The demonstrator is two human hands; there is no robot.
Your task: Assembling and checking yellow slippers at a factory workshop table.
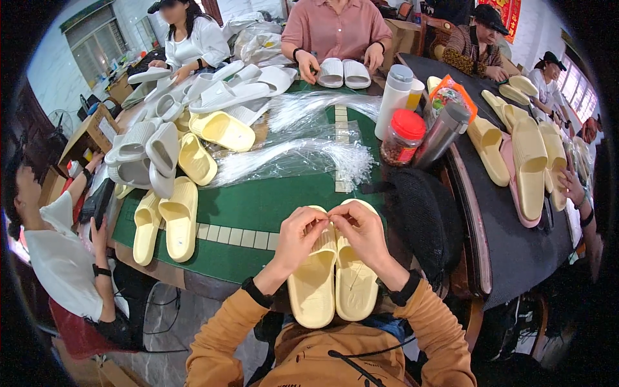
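A pair of pale yellow slide slippers point(312, 293) lies in front of me at the table's near edge, side by side, heels toward me. Over their straps my left hand point(300, 233) and my right hand point(361, 233) meet, thumbs and forefingers pinched together between the two shoes. Whatever is in the fingertips is too small to make out. Beyond my hands, a bundle of thin clear plastic strands point(293, 160) rests on a plastic bag, with a second bundle point(322, 106) behind it. Another yellow pair point(179, 222) sits to the left.
Grey slippers point(225, 97) are heaped at the far left of the green table point(219, 205). A red-lidded jar point(403, 135), a white bottle point(394, 97) and a steel flask point(442, 134) stand at right, near a black bag point(422, 219). Several co-workers sit around, one handling grey slippers point(343, 73).
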